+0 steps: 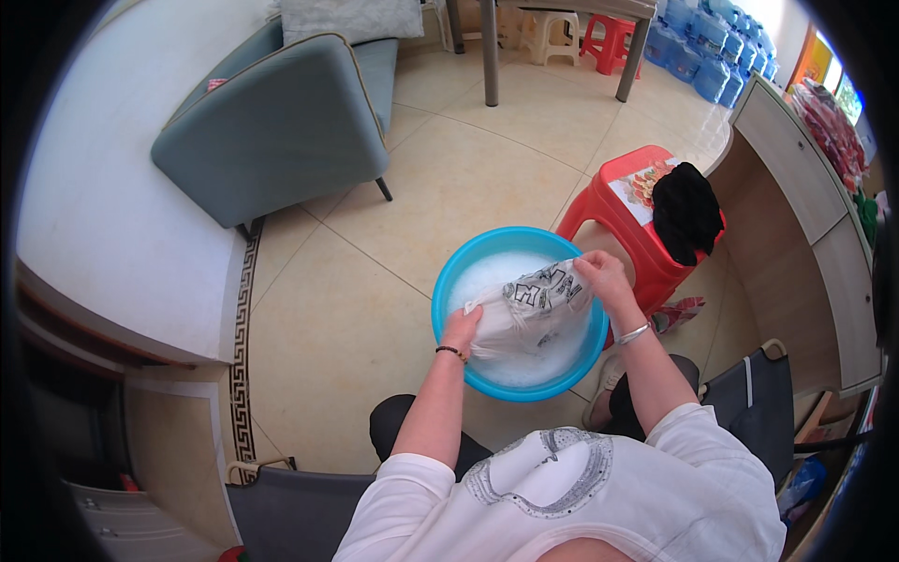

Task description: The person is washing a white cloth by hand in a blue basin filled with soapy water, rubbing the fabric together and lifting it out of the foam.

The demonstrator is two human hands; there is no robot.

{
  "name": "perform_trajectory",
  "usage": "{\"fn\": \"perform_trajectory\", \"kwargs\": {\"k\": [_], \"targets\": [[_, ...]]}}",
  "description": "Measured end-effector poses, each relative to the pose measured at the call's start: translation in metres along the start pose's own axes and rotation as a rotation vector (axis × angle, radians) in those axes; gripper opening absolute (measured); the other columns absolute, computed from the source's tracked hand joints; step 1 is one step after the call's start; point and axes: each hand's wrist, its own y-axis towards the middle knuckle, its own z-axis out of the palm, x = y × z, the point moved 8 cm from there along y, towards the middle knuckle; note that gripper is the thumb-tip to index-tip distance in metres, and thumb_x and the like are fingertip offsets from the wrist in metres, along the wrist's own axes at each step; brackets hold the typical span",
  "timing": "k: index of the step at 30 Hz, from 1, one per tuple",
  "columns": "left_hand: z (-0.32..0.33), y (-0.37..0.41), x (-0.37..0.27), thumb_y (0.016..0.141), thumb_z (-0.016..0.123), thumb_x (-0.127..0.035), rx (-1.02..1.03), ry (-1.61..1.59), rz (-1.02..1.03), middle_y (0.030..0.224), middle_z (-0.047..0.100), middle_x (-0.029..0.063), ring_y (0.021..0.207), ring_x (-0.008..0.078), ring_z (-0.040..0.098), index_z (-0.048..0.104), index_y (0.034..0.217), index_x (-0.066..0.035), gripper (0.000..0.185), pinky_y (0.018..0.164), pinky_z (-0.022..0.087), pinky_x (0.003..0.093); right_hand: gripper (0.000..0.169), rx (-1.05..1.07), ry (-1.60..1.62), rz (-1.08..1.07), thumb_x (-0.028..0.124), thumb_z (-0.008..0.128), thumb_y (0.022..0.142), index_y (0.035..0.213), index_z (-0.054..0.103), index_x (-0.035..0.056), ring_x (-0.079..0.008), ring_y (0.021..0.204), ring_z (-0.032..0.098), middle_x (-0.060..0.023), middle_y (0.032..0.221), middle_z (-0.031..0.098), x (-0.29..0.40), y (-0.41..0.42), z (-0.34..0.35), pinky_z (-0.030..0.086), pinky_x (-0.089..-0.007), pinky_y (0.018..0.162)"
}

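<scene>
Both my hands hold a wet white cloth garment [523, 316] with dark printed lettering, stretched over a round blue plastic basin [449, 270]. My left hand [463, 329] grips one edge of the cloth at the basin's left side. Pinched between the fingers of my right hand [605, 277] is the upper right edge, above the basin's rim. White suds [520, 372] fill the basin beneath the cloth, and part of the garment hangs down into them. How much lies under the foam cannot be seen.
A red plastic stool [593, 190] stands right beside the basin, with a black cloth [687, 211] on it. Beyond are a blue-grey armchair [281, 140], a table leg [490, 60] and large water bottles [709, 42]. A wooden cabinet [779, 204] lines the right side.
</scene>
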Motion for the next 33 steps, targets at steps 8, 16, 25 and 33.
{"fn": "perform_trajectory", "kwargs": {"k": [8,16,25,33], "targets": [[-0.022,0.002,0.003,0.079,0.062,-0.024,-0.203,0.112,-0.042,0.100,0.063,0.0141,0.088,0.0208,0.061,0.059,0.107,0.005,0.041,0.073,0.048,0.0332,0.025,0.009,-0.080,-0.248,0.013,0.063,0.078,0.098,0.061,-0.0013,-0.0172,0.080,0.063,-0.0111,0.086,0.066,0.017,0.036,-0.003,0.049,-0.0296,0.073],[-0.010,0.006,0.006,0.069,0.073,-0.028,-0.218,0.422,0.110,0.107,0.059,0.0194,0.098,0.0289,0.058,0.047,0.116,0.008,0.065,0.083,0.047,0.0358,0.044,0.108,-0.742,-0.398,0.026,0.065,0.079,0.117,0.052,0.0074,-0.0323,0.109,0.051,-0.0177,0.115,0.054,-0.017,0.007,0.039,0.040,-0.0421,0.094],[0.046,-0.016,0.015,0.055,0.084,-0.034,-0.066,0.926,0.183,0.121,0.048,0.0266,0.111,0.0366,0.050,0.024,0.130,0.002,0.103,0.093,0.042,0.0391,0.080,0.556,-1.230,-0.013,0.055,0.062,0.074,0.140,0.029,0.0246,-0.0446,0.135,0.002,-0.0192,0.149,0.006,-0.103,-0.050,0.117,0.017,-0.0718,0.096],[0.049,-0.007,0.040,0.073,0.066,-0.021,0.112,1.292,-0.101,0.109,0.059,0.0212,0.102,0.0365,0.056,0.052,0.110,-0.003,0.044,0.089,0.045,0.0428,0.055,0.715,-1.509,0.008,0.041,0.061,0.077,0.121,0.055,0.0084,-0.0367,0.131,0.029,-0.0177,0.142,0.030,-0.143,-0.031,0.153,0.029,-0.0631,0.096]]}}
